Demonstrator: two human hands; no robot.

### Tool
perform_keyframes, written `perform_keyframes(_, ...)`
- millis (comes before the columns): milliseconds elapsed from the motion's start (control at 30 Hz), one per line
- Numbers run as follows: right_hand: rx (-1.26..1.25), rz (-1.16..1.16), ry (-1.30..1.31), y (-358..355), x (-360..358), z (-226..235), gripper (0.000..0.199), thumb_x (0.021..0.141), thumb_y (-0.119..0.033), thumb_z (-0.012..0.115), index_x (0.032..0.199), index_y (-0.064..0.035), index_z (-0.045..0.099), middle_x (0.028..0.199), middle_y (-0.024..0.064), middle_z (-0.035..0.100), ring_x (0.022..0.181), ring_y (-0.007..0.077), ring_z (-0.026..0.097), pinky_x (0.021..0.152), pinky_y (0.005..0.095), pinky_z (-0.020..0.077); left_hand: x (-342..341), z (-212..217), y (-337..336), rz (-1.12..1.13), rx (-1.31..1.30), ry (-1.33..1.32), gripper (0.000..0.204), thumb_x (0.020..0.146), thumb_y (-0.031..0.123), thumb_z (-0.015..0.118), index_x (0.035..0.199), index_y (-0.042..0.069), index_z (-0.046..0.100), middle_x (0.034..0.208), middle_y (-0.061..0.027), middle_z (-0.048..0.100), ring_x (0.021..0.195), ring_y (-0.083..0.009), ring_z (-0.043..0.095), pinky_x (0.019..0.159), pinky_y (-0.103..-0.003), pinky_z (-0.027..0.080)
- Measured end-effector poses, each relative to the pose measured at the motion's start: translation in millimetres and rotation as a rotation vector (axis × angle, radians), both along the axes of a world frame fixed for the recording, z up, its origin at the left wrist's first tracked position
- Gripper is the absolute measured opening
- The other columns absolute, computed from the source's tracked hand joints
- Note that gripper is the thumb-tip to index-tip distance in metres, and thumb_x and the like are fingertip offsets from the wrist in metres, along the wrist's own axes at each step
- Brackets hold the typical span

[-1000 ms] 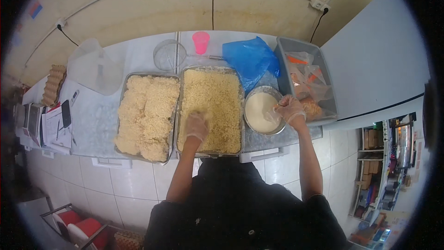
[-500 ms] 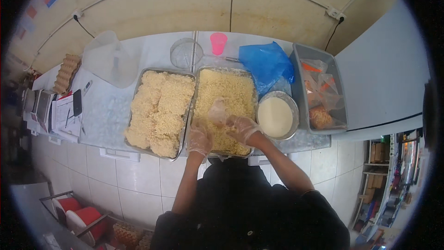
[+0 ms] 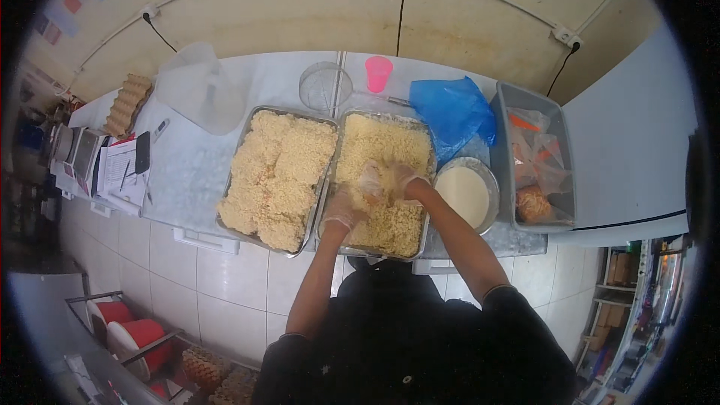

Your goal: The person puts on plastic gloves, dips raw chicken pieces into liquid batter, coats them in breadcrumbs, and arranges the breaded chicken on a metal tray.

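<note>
Both my hands wear clear plastic gloves and work over a metal tray filled with pale yellow crumbs. A pale, wet-looking piece of food lies in the crumbs between them, partly covered; its kind is unclear. My left hand is low at the tray's left side, its fingers blurred against the crumbs. On the other side of the piece, my right hand reaches into the crumbs, fingers mostly hidden. To the left, a second metal tray holds several large crumb-coated pieces.
A bowl of creamy white liquid stands right of the crumb tray, with a blue plastic bag behind it. Farther right is a grey bin with bagged food. A sieve and pink cup sit at the back.
My right hand has moved up and away from the pale piece, pushing into the crumbs. More crumbs lie around the piece. The whole view has shifted slightly to the left.
</note>
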State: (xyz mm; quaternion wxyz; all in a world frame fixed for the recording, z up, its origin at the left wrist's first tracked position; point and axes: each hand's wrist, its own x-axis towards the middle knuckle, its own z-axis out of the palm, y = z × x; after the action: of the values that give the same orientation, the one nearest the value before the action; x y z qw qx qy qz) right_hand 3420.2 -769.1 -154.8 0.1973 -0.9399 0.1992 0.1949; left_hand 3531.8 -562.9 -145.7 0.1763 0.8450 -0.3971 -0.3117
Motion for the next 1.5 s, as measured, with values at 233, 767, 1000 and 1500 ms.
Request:
perform_keyframes(233, 0.468, -0.091, -0.336, 8, -18, 84, 0.075, 0.071, -0.028, 0.08, 0.133, -0.0005, 0.048, 0.129, 0.023, 0.057, 0.119, 0.0346, 0.056, 0.099, 0.0399, 0.0446, -6, 44, 4, -0.059, -0.378, -0.074, 0.087, 0.067, 0.026, 0.083, 0.138, -0.001, 0.039, 0.131, -0.0264, 0.051, 0.122, -0.0411, 0.051, 0.101, -0.042, 0.044)
perform_keyframes(767, 0.379, -0.063, -0.009, 10, 74, 4, 0.025, 0.085, -0.012, 0.062, 0.108, -0.004, 0.065, 0.103, 0.021, 0.066, 0.096, 0.0322, 0.064, 0.083, 0.0394, 0.052, -13, 42, 44, 0.095, -0.316, -0.326, 0.069, 0.079, 0.025, 0.071, 0.136, 0.002, 0.04, 0.12, -0.0225, 0.058, 0.113, -0.0403, 0.053, 0.095, -0.046, 0.044)
perform_keyframes(1000, 0.244, -0.209, -0.136, -6, 58, 22, 0.04, 0.079, -0.021, 0.073, 0.114, -0.0041, 0.064, 0.108, 0.0182, 0.066, 0.095, 0.0323, 0.063, 0.082, 0.0391, 0.0513, -19, 47, 63, 0.149, -0.346, -0.174, 0.07, 0.08, 0.028, 0.072, 0.137, 0.004, 0.039, 0.125, -0.0199, 0.056, 0.112, -0.0402, 0.053, 0.095, -0.046, 0.044)
perform_keyframes(1500, -0.044, 0.18, -0.345, -8, 31, 124, 0.059, 0.079, -0.046, 0.072, 0.115, -0.0006, 0.063, 0.117, 0.0248, 0.057, 0.113, 0.0383, 0.055, 0.099, 0.0416, 0.045, -18, 16, 33, -0.006, -0.196, -0.282, 0.084, 0.083, 0.047, 0.068, 0.143, -0.002, 0.036, 0.139, -0.0262, 0.045, 0.127, -0.0392, 0.045, 0.109, -0.04, 0.034)
